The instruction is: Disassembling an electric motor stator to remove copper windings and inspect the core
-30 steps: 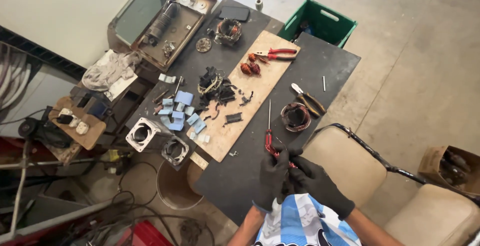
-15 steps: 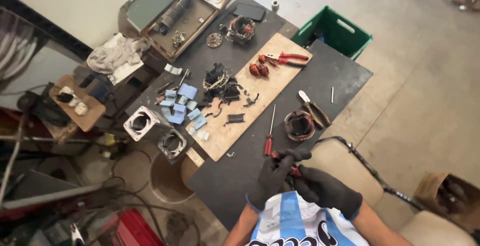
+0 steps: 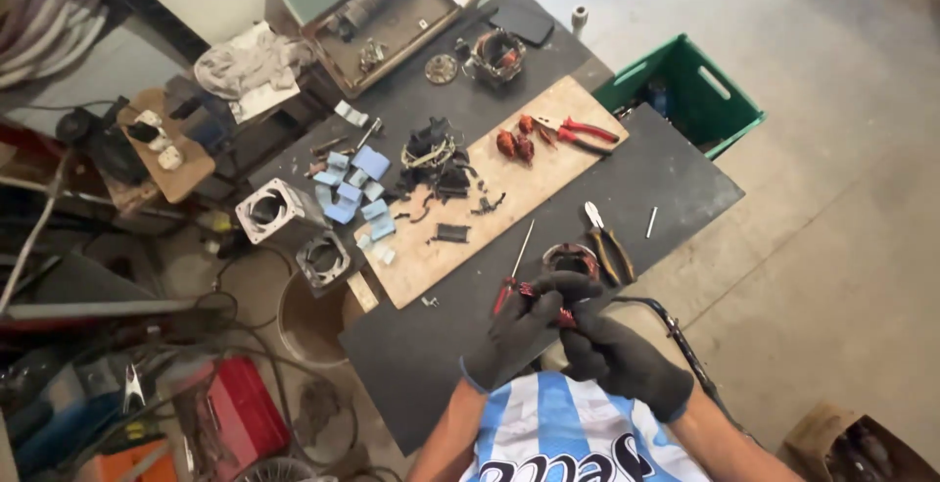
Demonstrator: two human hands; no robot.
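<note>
Both gloved hands meet over the near edge of the dark table (image 3: 627, 188): the left hand (image 3: 519, 330) and right hand (image 3: 612, 355) have their fingers curled tight around a small red-handled tool (image 3: 560, 317). Just beyond lie a red-handled screwdriver (image 3: 514, 271) and a copper-wound coil (image 3: 571, 260), touching neither hand. Farther off sit the wooden board (image 3: 509, 188) and green crate (image 3: 690, 95).
</note>
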